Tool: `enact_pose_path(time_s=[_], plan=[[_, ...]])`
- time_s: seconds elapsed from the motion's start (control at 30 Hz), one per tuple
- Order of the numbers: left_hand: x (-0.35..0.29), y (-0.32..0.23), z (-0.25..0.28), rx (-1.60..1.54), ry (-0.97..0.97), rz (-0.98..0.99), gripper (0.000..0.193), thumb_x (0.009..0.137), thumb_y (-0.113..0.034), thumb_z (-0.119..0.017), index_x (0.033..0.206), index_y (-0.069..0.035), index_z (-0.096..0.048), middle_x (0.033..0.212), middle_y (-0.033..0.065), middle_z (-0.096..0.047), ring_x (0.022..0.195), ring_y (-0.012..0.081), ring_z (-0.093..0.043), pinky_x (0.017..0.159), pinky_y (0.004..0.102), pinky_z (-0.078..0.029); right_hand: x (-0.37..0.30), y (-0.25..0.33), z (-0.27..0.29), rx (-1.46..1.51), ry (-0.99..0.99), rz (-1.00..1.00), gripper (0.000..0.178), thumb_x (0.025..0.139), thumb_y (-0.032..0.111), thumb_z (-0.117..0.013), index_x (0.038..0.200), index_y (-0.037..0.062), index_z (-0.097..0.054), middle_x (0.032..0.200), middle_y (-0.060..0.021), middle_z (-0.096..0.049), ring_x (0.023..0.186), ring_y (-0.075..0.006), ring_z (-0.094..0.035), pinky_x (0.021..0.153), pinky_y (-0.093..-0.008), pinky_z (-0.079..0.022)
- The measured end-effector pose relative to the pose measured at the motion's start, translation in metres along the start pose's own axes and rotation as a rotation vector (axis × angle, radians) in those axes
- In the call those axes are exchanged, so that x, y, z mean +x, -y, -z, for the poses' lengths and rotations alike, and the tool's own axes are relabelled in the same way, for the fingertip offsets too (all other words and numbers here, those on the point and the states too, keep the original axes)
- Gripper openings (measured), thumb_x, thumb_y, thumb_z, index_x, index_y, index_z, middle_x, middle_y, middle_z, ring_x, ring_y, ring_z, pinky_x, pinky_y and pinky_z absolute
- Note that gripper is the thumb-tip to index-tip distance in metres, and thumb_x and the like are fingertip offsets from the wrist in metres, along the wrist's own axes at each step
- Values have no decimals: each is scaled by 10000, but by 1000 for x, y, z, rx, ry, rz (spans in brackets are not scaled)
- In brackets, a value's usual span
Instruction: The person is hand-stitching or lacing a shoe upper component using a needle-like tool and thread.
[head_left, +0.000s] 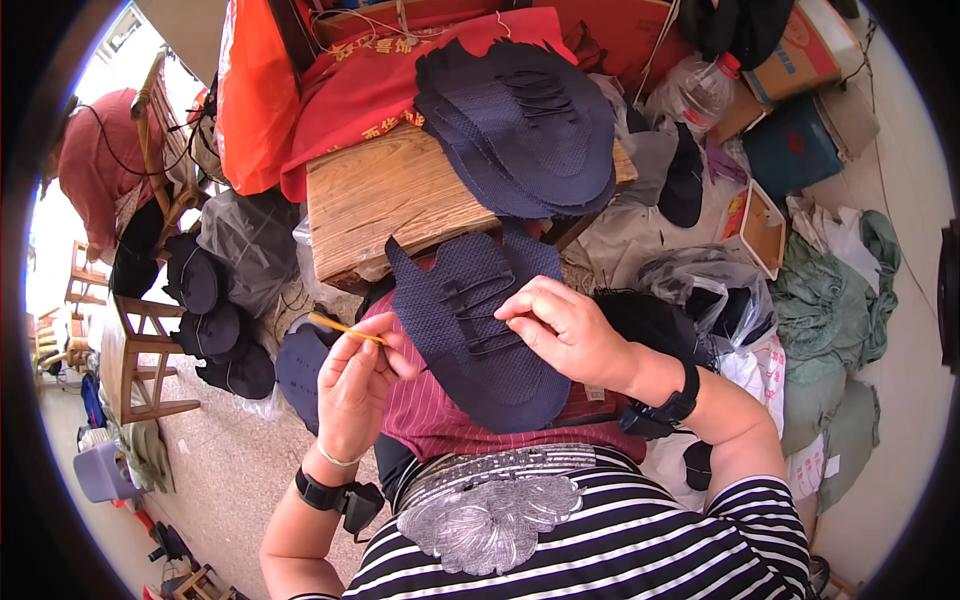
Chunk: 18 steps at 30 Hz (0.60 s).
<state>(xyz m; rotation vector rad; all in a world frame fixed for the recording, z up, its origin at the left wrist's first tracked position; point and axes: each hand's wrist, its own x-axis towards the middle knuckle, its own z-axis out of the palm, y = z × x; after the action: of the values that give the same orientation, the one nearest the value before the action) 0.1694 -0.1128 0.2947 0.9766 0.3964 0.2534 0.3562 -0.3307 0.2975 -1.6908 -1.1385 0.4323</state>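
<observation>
A dark blue knitted shoe upper (505, 390) lies spread across my lap, against the near edge of the wooden table. Dark cords cross the opening down its middle in several rungs. My left hand (352, 385) is closed at the upper's left side, pinching a thin yellow-orange stick-like tool (338, 325) that points up and left. Over the upper's right half, my right hand (572, 332) is closed in a pinch beside the cords. Whatever its fingertips hold is too small to make out.
More dark blue uppers (470, 150) are stacked on the wooden table (370, 195), over a red cloth (350, 100). Bundled dark pieces (212, 330) lie beside a wooden stool (150, 345) at left. Plastic bags (700, 275) and green cloth (825, 290) are heaped at right.
</observation>
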Motion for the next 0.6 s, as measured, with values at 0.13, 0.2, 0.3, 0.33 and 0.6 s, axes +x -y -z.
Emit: enact_pose_path(time_s=[0.13, 0.2, 0.3, 0.33, 0.6], plan=[[0, 7, -1, 175, -4, 88, 324, 1080, -126, -488, 1343, 34, -590, 929, 11, -600, 736, 73, -484, 690, 228, -412, -4, -10, -9, -49, 32, 15, 143, 925, 19, -681, 1063, 20, -642, 976, -97, -592, 840, -253, -649, 740, -363, -529], [0, 9, -6, 221, -7, 118, 305, 1076, -123, -508, 1321, 32, -602, 922, 15, -630, 748, 72, -519, 703, 220, -436, -4, -10, -10, -16, 35, -23, 140, 925, 21, -682, 1061, 20, -649, 975, -92, -591, 837, -240, -647, 739, -354, -528], [-4, 18, -5, 369, -57, 92, 232, 1046, -79, -571, 1240, 29, -635, 946, 45, -696, 815, 93, -629, 772, 228, -515, -2, -10, -9, 26, 50, -82, 134, 927, 23, -684, 1060, 20, -665, 973, -82, -590, 835, -214, -644, 738, -335, -525], [-5, 23, 1, 388, -76, 76, 191, 1026, -52, -597, 1191, 31, -650, 982, 65, -712, 860, 111, -662, 815, 241, -535, -1, -10, -8, 35, 65, -101, 131, 929, 23, -683, 1060, 21, -673, 972, -77, -590, 835, -200, -643, 738, -324, -524], [-9, 20, 10, 904, -58, -163, 82, 927, 32, -685, 995, 4, -721, 950, 72, -743, 854, 133, -684, 814, 261, -548, -1, -19, -7, 138, 57, -120, 165, 943, 70, -694, 1107, 54, -690, 912, -30, -544, 771, -128, -582, 698, -283, -499]])
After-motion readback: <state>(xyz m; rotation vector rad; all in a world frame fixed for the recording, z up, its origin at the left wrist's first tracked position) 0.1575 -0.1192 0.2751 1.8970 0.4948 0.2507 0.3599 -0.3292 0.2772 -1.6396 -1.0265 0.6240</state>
